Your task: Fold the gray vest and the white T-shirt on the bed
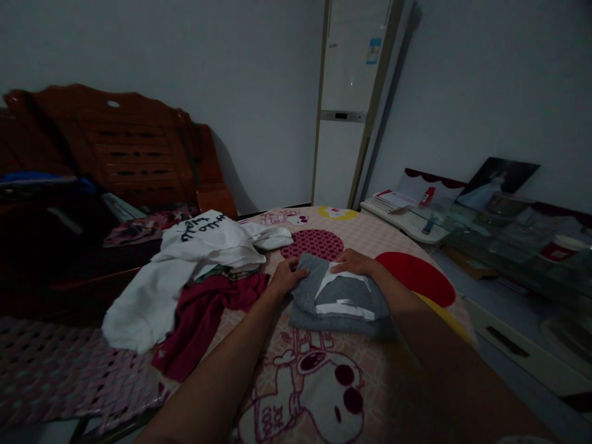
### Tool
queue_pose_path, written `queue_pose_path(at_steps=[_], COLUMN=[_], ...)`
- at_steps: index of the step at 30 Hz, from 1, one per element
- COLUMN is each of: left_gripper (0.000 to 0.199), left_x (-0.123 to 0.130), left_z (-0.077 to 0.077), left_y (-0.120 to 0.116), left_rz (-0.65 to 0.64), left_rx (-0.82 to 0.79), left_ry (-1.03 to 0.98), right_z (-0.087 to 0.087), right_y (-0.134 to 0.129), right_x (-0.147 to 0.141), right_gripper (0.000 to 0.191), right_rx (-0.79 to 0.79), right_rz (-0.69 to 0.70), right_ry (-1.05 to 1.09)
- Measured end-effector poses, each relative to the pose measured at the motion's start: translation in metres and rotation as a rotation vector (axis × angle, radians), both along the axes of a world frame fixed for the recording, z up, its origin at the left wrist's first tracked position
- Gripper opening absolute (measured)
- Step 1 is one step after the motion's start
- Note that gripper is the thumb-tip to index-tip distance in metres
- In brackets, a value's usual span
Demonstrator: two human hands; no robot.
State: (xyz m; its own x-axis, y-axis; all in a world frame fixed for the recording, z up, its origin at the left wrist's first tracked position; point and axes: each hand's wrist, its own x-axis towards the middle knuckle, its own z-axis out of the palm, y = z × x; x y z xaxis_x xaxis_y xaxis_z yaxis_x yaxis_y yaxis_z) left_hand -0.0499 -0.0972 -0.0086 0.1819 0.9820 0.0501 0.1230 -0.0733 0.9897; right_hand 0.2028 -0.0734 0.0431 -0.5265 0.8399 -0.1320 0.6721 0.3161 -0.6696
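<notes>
The cartoon-print cloth (277,413) bears a folded grey garment (341,290), long axis roughly side to side, chiefly nearer the person than the fingers. The left hand (285,275) touches its far-left corner, the right hand (355,263) its far edge; both are equally near, fingers slightly bent, grip unclear.

White garment (182,259): black script, partly legible, appears to read "Hello". Patterned cloth (407,237): outlined lettering, apparently "JOE"; remainder unclear.

Glossy wood bench (134,148); matt grey cloth garment (305,296).
</notes>
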Motion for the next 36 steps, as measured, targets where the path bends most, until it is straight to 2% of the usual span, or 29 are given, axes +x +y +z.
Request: queue_pose_path(at_steps=[4, 7, 11, 18, 22, 28, 36], left_gripper=[0.048, 0.046, 0.040, 0.036, 0.036, 0.035, 0.034], left_x=[0.002, 0.004, 0.006, 0.007, 0.007, 0.005, 0.007], left_z=[-0.006, -0.009, -0.010, -0.008, -0.008, -0.012, -0.006], left_y=[0.003, 0.004, 0.004, 0.002, 0.001, 0.002, -0.001], left_rz=[0.060, 0.091, 0.066, 0.063, 0.046, 0.004, -0.003], left_rx=[0.032, -0.042, -0.074, -0.042, -0.036, -0.031, -0.029], left_ry=[-0.035, -0.123, -0.165, -0.087, -0.061, -0.053, -0.031], right_z=[0.006, 0.013, 0.020, 0.019, 0.018, 0.017, 0.001], right_y=[-0.005, -0.004, -0.004, -0.004, 0.002, 0.008, 0.015], right_x=[0.007, 0.029, 0.073, 0.131, 0.154, 0.178, 0.194], right_gripper=[0.041, 0.028, 0.032, 0.039, 0.039, 0.039, 0.038], right_rx=[0.327, 0.525, 0.563, 0.577, 0.593, 0.559, 0.472], right_rz=[-0.141, -0.377, -0.680, -0.992, -1.062, -1.087, -1.121], right_ry=[-0.142, -0.364, -0.615, -0.744, -0.750, -0.772, -0.777])
